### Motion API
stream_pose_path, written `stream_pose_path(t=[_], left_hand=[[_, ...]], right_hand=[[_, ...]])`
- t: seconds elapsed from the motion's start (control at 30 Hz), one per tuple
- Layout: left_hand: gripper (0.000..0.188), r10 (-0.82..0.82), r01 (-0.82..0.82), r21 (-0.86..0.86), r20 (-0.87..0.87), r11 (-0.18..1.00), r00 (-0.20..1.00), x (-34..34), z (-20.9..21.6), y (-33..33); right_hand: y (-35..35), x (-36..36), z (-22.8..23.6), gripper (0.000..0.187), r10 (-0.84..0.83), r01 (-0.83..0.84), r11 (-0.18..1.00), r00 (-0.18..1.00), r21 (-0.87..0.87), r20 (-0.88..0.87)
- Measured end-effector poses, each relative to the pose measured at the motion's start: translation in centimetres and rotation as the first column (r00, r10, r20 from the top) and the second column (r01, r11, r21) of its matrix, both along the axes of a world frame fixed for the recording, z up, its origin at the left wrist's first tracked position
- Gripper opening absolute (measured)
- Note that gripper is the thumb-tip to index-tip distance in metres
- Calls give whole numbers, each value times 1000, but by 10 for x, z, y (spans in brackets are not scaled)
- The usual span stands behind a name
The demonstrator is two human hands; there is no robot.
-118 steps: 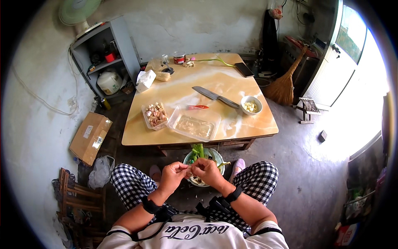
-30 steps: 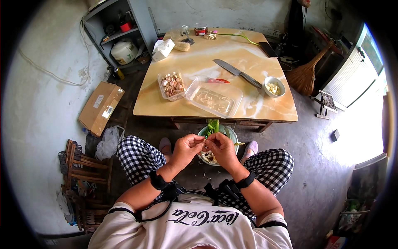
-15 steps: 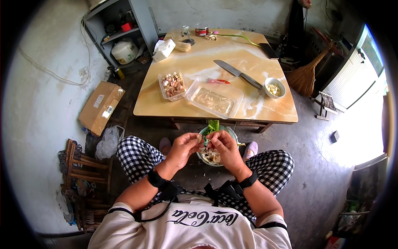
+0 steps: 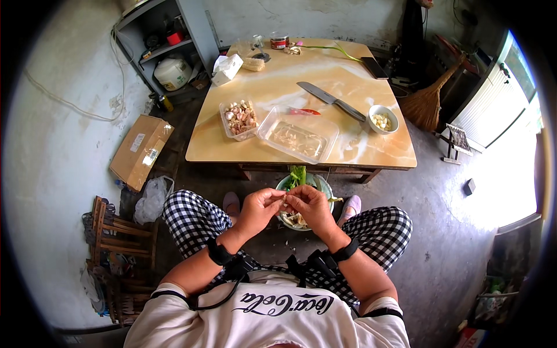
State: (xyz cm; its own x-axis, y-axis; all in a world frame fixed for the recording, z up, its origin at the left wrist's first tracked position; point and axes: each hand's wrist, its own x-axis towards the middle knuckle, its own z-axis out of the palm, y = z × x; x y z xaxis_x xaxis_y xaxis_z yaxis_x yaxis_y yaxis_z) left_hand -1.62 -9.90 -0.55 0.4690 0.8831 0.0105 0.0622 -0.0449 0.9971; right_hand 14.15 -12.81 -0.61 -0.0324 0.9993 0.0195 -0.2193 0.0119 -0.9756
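Observation:
My left hand point(image 4: 260, 207) and my right hand point(image 4: 314, 207) meet fingertip to fingertip above a pale green bin point(image 4: 331, 189) between my knees. Both are closed in a pinch on one small pale piece, apparently a garlic clove, mostly covered by the fingers. Dry garlic skins point(image 4: 295, 220) and green leaves point(image 4: 297, 174) lie in the bin. On the table, a clear plastic box holds unpeeled garlic point(image 4: 241, 118). Beside it a larger clear tray point(image 4: 306, 139) has bits of skin in it. Peeled cloves point(image 4: 382, 121) fill part of a white bowl point(image 4: 392, 131) at the right.
A kitchen knife point(image 4: 332, 101) and a red chili point(image 4: 304, 111) lie on the marbled table point(image 4: 255, 90). Farther back are a tissue pack point(image 4: 227, 69), a jar point(image 4: 279, 42) and a phone point(image 4: 374, 68). A cardboard box point(image 4: 141, 152) and wooden stools point(image 4: 120, 235) stand at the left.
My hands have come closer together, and the fingertips now touch around the small piece. The gap that showed between them has closed. Things on the table have not been moved.

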Motion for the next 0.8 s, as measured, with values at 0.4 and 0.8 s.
stream_pose_path(t=[0.4, 0.8], left_hand=[[14, 27, -29, 85, 34, 996, 999, 8, -5, -5], [17, 63, -64, 23, 45, 998, 997, 7, -2, -6]], right_hand=[[0, 0, -10, 4, -13, 10, 999, 997, -34, -80], [-3, -5, -2, 6, -78, 74, 996, 994, 51, 73]])
